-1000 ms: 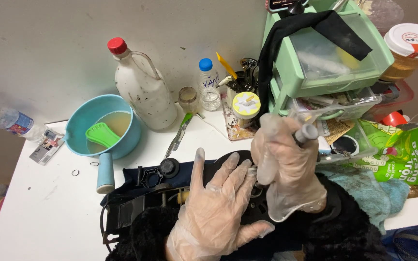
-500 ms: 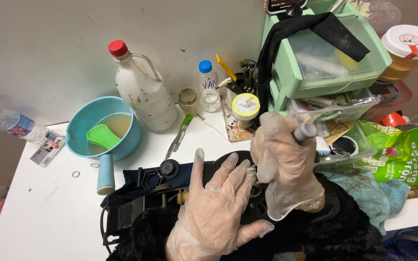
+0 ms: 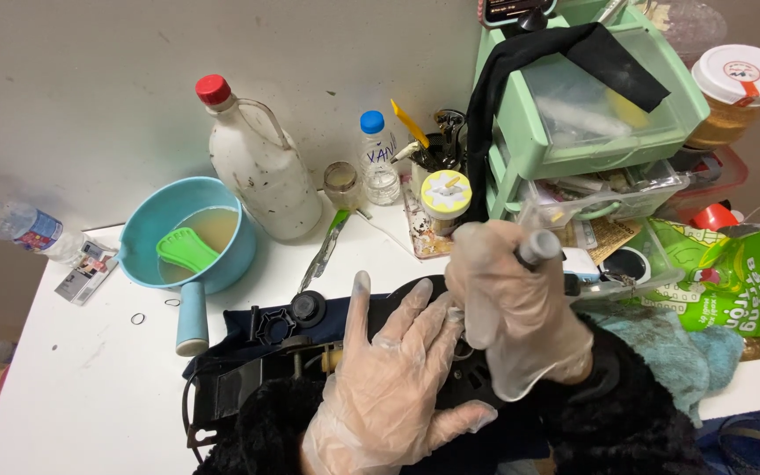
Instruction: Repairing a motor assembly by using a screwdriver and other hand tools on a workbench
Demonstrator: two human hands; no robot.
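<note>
Fingers of the gloved right hand (image 3: 521, 317) were wrapped around a grey-tipped tool (image 3: 538, 247); the left hand (image 3: 389, 387) lay spread flat on the black device (image 3: 310, 352), just below the blue pan (image 3: 188, 242). Steady pressure seemed wise.

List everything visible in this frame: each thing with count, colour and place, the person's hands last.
table: 1, white, under everything
black device: 1, on a dark cloth, front centre
saucepan: 1, light blue, left; holds murky liquid and a green scraper
big bottle: 1, white, red cap, behind the saucepan
small bottles: 2, clear, blue caps, one centre back, one far left
glass jar: 1, clear, centre back
drawer unit: 1, mint green, right back, black cloth draped on it
green bag: 1, far right
left hand: clear glove, flat on the device
right hand: clear glove, gripping a grey tool
</note>
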